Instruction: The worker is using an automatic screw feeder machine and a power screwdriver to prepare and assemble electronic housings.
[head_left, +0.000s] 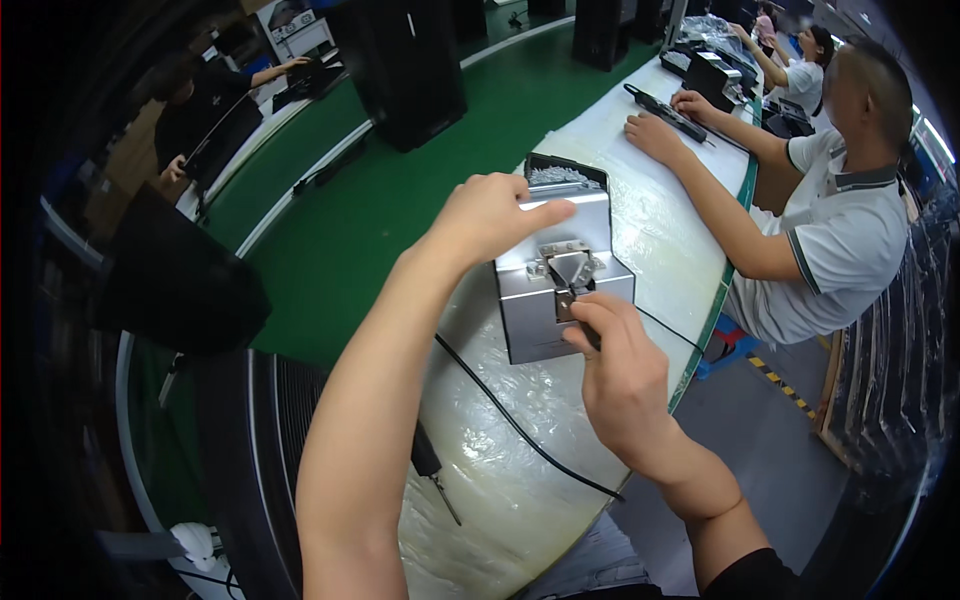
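Observation:
A silver metal screw feeder [530, 330] stands on the plastic-covered table in front of me, with loose screws [560, 177] in a black tray at its far end. My left hand [482, 222] grips the feeder's upper part, thumb lying across the top and the other fingers over the far left edge. At its near face, my right hand [630, 385] pinches at a small metal bracket [565, 303]; something dark shows between the fingers, mostly hidden by them. Nearer me, partly behind my left forearm, lies a black electric screwdriver [427, 458] with a thin bit.
A black cable [510, 418] crosses the wrinkled plastic sheet [480, 525]. To the right, a co-worker [840, 220] handles another dark screwdriver [668, 115] beside a second feeder [712, 80]. Black cabinets [400, 75] stand beyond the green floor [310, 250].

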